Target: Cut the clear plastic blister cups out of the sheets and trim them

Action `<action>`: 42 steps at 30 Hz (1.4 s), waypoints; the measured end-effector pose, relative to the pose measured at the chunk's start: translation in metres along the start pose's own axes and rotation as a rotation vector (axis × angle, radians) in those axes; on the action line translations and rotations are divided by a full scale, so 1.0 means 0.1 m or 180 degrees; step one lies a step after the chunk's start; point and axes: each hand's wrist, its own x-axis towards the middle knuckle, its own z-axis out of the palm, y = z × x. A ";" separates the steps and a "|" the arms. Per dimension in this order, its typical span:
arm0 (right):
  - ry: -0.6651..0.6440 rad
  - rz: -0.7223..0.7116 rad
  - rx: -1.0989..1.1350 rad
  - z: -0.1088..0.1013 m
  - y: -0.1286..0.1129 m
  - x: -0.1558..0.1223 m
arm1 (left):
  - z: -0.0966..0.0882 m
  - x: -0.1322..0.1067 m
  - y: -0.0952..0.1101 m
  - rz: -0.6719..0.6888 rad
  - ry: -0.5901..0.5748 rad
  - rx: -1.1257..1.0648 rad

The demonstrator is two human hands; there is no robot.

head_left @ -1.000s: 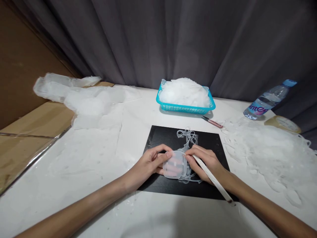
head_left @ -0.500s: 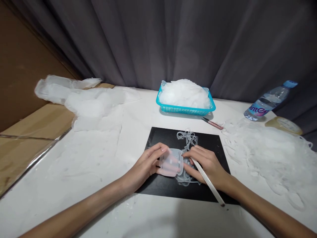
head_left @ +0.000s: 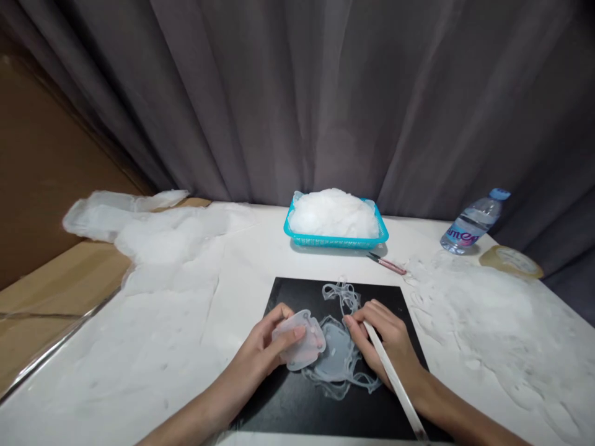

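Observation:
My left hand (head_left: 264, 350) grips a small translucent square plastic piece (head_left: 301, 345), lifted and tilted off the black mat (head_left: 288, 402). To its right a tangle of thin clear trim strips (head_left: 341, 365) lies on the mat, running up to loops (head_left: 344, 294) near the mat's far edge. My right hand (head_left: 385, 344) presses that trim down with its fingertips and holds a long white stick-like tool (head_left: 393, 381) that slants back along my forearm.
A turquoise basket (head_left: 335, 238) heaped with white plastic pieces stands behind the mat. Small pink-handled snips (head_left: 385, 263) lie beside it. A water bottle (head_left: 471, 226) and a tape roll (head_left: 510, 260) are far right. Clear scraps (head_left: 488, 322) cover the right side, plastic bags (head_left: 153, 229) the left.
My left hand has pulled the square piece leftward and up, away from the trim, which stays on the mat under my right hand. The camera has tilted upward.

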 end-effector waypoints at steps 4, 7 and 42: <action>0.0303 -0.0169 0.0226 0.00 -0.05 0.04 | -0.11 0.03 -0.03 0.0419 0.0691 0.0648; 0.0485 -0.0412 0.0292 0.01 -0.07 0.07 | -0.21 0.14 0.10 0.0766 0.1218 0.1040; -0.0274 -0.0205 -0.0090 0.06 0.04 -0.03 | -0.03 0.29 0.13 0.2108 -0.0367 0.4294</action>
